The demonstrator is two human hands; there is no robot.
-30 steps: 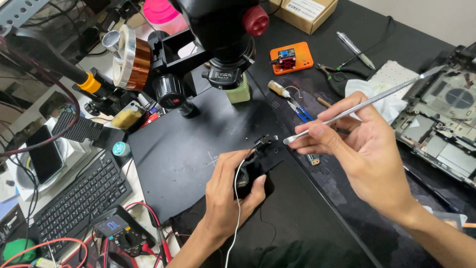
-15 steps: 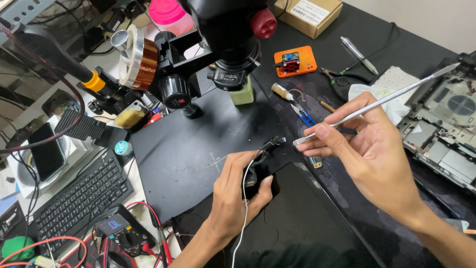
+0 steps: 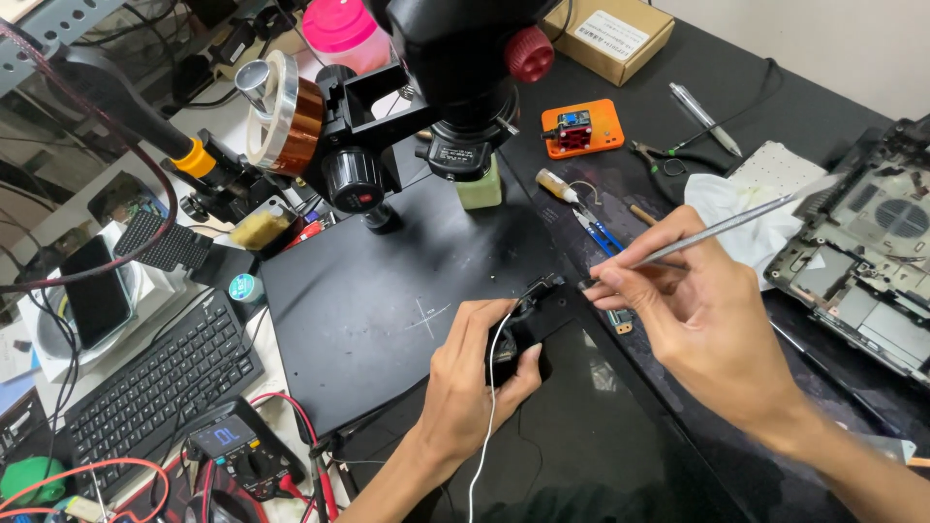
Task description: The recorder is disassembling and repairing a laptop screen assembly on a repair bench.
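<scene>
What worries me first is the tip of the thin metal probe (image 3: 722,228): it sits just beside the small black device (image 3: 518,329), and I judge that a slip of my right hand (image 3: 702,324) could drive it across whatever is exposed on top and scratch or short it. The probe is long and I hold it near its front end, with the rest of the shaft angling up and away toward the opened laptop chassis (image 3: 862,261), so any wobble at the back could swing the tip. The second risk is the white cable (image 3: 487,426) that trails from the device down past my left wrist (it looks slack, but I cannot see where it ends); a snag there would probably tug the piece out of line. The third is the microscope head (image 3: 465,68) hanging above the black mat (image 3: 368,310): lifting either hand carelessly could knock it.

My left hand (image 3: 470,387) is clamped around the device, thumb on one side and fingers curled over the other, pressing it onto the edge of the mat. My right hand is closed in a pen grip on the probe, to the right of the device and slightly above it. The hands are near each other but not touching; the device lies between them, under the left fingers, on the dark surface (image 3: 620,426).
</scene>
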